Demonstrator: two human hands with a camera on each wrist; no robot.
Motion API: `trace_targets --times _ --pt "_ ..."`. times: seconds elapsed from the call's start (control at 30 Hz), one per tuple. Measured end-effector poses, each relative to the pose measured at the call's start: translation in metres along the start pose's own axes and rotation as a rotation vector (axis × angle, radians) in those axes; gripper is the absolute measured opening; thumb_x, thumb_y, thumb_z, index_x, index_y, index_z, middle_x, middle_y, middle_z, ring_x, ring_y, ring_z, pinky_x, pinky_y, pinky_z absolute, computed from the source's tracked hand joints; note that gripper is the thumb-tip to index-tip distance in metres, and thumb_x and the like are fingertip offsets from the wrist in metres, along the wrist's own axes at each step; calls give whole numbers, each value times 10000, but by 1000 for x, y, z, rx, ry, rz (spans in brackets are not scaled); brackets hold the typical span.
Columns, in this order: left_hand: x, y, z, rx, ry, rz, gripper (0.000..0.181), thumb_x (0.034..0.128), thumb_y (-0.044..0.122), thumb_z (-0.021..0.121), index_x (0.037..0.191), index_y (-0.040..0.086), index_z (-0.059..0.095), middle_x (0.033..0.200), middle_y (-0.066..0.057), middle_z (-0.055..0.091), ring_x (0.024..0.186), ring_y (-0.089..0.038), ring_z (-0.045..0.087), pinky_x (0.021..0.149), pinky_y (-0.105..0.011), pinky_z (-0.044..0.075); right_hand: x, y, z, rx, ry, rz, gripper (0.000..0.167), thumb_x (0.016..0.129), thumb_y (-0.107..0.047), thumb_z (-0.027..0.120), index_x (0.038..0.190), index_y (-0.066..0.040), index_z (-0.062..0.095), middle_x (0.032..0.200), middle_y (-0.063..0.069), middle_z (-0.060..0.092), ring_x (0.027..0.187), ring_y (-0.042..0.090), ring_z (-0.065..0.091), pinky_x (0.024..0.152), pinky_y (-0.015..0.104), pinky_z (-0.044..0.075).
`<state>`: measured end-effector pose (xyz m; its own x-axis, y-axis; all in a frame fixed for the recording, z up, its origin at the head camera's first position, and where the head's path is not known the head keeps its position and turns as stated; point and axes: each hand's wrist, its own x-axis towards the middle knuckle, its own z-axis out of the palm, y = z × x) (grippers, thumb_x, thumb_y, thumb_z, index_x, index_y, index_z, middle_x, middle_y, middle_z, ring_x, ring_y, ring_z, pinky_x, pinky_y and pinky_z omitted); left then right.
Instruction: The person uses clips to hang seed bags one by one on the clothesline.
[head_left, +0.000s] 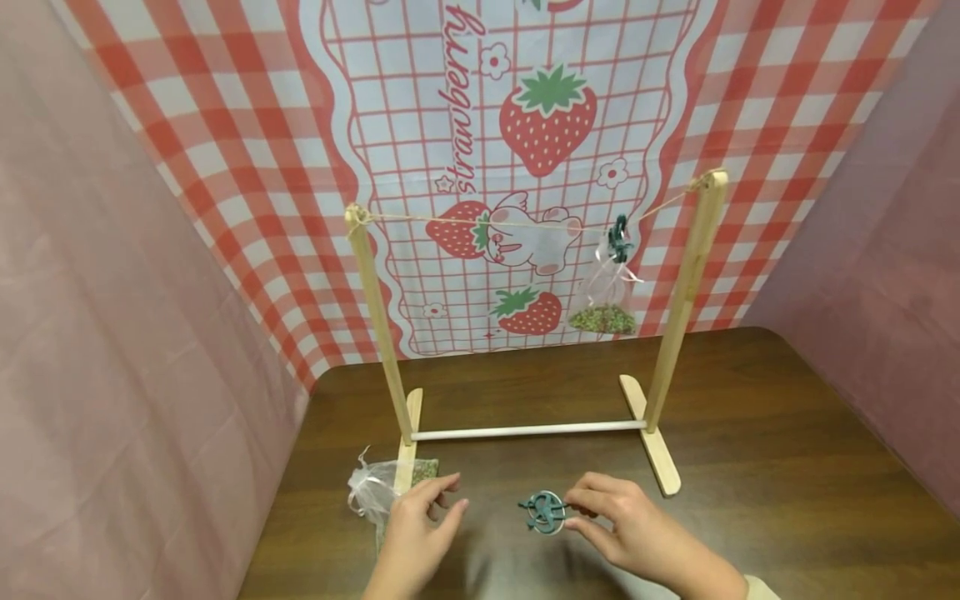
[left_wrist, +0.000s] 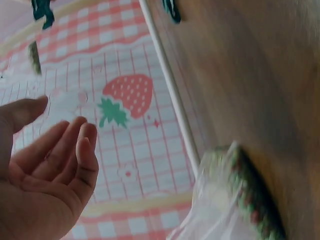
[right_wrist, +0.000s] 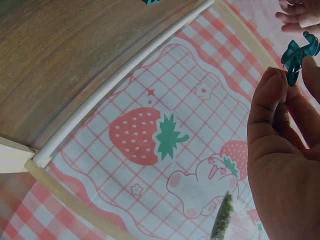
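Note:
In the head view my right hand [head_left: 626, 525] pinches a dark green plastic clip [head_left: 545, 512] with a pale ring around it, between thumb and fingertips. The same clip [right_wrist: 297, 55] shows at the fingertips in the right wrist view. My left hand [head_left: 420, 525] holds nothing, its fingers bent loosely apart. Beside and partly under it lies a white mesh drawstring bag [head_left: 371, 487] with green contents. A similar filled bag [head_left: 603, 308] hangs from the string [head_left: 420, 218], held by a dark green clip [head_left: 618, 240].
A wooden frame with a left post [head_left: 378, 333] and right post [head_left: 686, 308] carries the string. A white rod [head_left: 525, 431] joins its feet on the brown table [head_left: 735, 417]. Behind hangs a strawberry-print cloth [head_left: 420, 100]; pink curtains [head_left: 135, 333] flank it.

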<state>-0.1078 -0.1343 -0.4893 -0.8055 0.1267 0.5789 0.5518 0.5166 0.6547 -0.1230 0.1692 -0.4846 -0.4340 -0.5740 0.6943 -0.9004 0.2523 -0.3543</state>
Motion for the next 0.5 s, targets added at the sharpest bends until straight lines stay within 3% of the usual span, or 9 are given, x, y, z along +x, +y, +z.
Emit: trace_targets --times 0.3,0.5 --pt "4 -14 -28 238 265 -135 269 732 -93 825 977 -14 745 821 -20 682 663 -173 609 547 -250 495 -2 -1 -3 -3 -19 28 108 973 -162 715 1049 -85 715 968 -25 638 811 40 619 674 150 514" --pt "1 -23 -44 358 375 -231 329 726 -76 839 1035 -49 729 919 -118 691 750 -272 621 632 -392 502 -3 0 -4 -7 -13 23 125 932 -120 758 1045 -82 718 972 -22 646 811 39 622 674 156 517"
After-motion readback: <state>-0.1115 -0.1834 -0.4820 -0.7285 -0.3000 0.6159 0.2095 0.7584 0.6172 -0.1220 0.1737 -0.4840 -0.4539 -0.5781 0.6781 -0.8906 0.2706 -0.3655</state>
